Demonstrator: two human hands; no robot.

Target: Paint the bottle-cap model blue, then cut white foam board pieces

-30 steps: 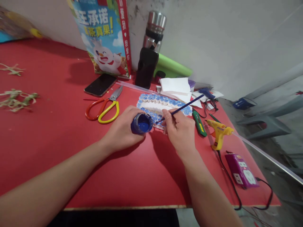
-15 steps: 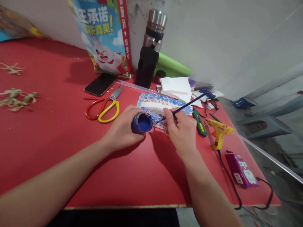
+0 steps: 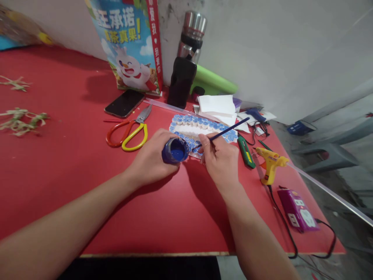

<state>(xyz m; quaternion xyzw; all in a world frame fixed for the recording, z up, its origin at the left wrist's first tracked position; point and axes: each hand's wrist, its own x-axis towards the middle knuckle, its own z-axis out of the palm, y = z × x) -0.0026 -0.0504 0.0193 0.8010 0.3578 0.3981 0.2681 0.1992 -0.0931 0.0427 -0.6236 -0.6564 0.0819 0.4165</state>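
My left hand (image 3: pixel 153 157) is wrapped round an open jar of blue paint (image 3: pixel 176 151), its mouth tilted toward me. Between the thumb and fingers of my right hand (image 3: pixel 220 159) is a dark blue paintbrush (image 3: pixel 230 130), its tip low at the left by the near edge of a white piece with blue round shapes (image 3: pixel 194 125). That piece lies flat on the red table (image 3: pixel 175 217), just beyond both hands. Its near side is partly hidden by my right hand and the jar.
Scissors (image 3: pixel 134 136) and a phone (image 3: pixel 124 103) lie left of the piece. Behind stand a printed bag (image 3: pixel 131 50), a black object (image 3: pixel 181 82) and a steel flask (image 3: pixel 192 35). Rightward are a green cutter (image 3: pixel 246 151), yellow glue gun (image 3: pixel 270 165) and purple power box (image 3: pixel 297 210).
My right hand and the brush have shifted slightly left, and the brush's raised end sits a little lower. My left hand still holds the jar in nearly the same place.
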